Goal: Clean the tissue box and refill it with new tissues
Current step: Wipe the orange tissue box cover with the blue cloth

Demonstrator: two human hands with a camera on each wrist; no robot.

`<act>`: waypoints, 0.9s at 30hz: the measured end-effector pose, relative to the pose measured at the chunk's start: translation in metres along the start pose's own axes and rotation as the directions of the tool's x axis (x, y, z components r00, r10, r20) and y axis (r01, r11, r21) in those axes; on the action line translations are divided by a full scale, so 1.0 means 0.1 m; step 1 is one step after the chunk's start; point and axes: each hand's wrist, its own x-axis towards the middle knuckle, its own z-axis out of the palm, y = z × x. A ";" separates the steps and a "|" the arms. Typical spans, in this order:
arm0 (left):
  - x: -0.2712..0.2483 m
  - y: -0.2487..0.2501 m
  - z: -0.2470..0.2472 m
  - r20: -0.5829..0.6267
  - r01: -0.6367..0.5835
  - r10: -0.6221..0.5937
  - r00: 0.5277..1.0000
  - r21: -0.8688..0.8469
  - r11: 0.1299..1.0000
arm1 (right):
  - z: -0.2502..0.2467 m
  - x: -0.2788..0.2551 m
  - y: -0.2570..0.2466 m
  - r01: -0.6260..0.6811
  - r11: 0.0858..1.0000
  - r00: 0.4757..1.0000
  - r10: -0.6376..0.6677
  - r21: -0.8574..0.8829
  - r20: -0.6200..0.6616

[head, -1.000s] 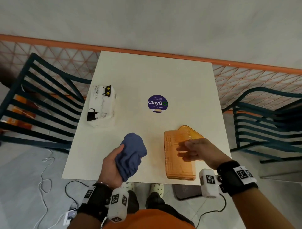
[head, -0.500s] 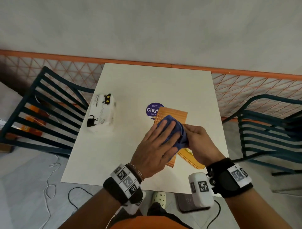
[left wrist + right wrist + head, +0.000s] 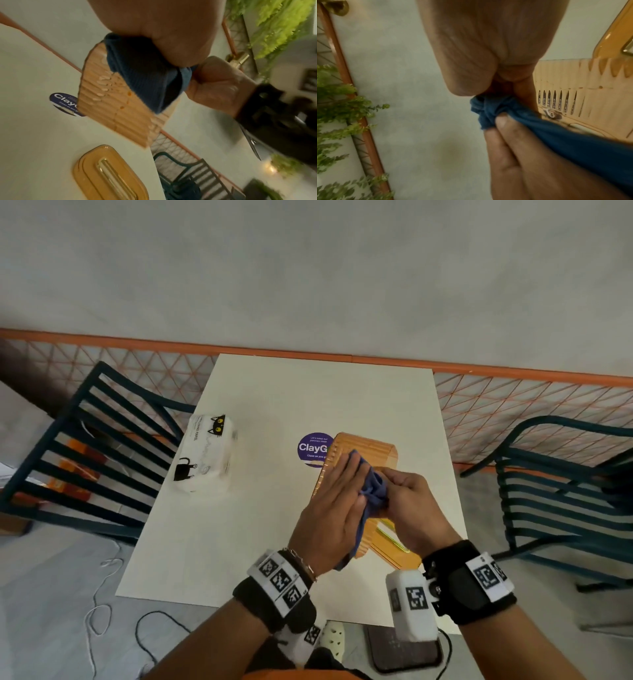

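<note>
Orange ribbed box (image 3: 363, 453) lifted off the white counter (image 3: 274, 525), tilted, open side turned away, above the counter's right half and partly covering a purple sticker (image 3: 310, 448). Blue cloth (image 3: 371, 491) pressed against the box's ribbed wall. Left hand (image 3: 330, 518) flat on the cloth, fingers (image 3: 346, 474) straight and together. Right hand (image 3: 411, 501) curled round the bunched end of the cloth and the box edge; exact hold on the box hidden. Water drops on the ribs (image 3: 102, 86) in the left wrist view. Orange lid (image 3: 109, 174) lying flat on the counter just below the box. White tissue pack (image 3: 207, 453) with cat prints well apart, near the left edge. Dark chairs (image 3: 85, 446) at either side.
</note>
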 end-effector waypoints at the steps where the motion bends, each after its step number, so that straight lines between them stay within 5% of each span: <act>1: 0.08 -0.03 -0.04 0.003 0.027 -0.027 1.000 -0.012 1.000 | 0.01 -0.03 0.01 -0.006 1.000 1.000 0.006 0.010 0.013; 5: 0.35 -0.15 -0.21 -0.087 0.326 -0.335 0.938 -0.103 0.940 | 0.05 -0.06 -0.04 0.003 0.998 1.000 -0.004 0.066 0.017; 11: 0.25 0.04 -0.06 -0.049 0.032 -0.035 0.998 -0.077 0.997 | 0.09 -0.05 -0.05 0.039 0.998 0.998 -0.037 0.052 -0.042; 16: 0.45 -0.28 -0.26 -0.081 0.255 -0.267 0.960 -0.133 0.958 | 0.10 0.04 -0.19 0.011 0.984 0.985 0.019 0.180 -0.169; 21: 0.17 -0.11 -0.06 0.034 -0.128 0.126 0.991 0.048 0.991 | 0.29 0.14 -0.15 -0.063 0.966 0.945 0.139 0.251 -0.297; 27: 0.43 -0.50 -0.35 -0.048 0.082 -0.079 0.996 0.068 0.994 | 0.42 0.25 -0.14 -0.076 0.875 0.890 0.276 0.478 -0.362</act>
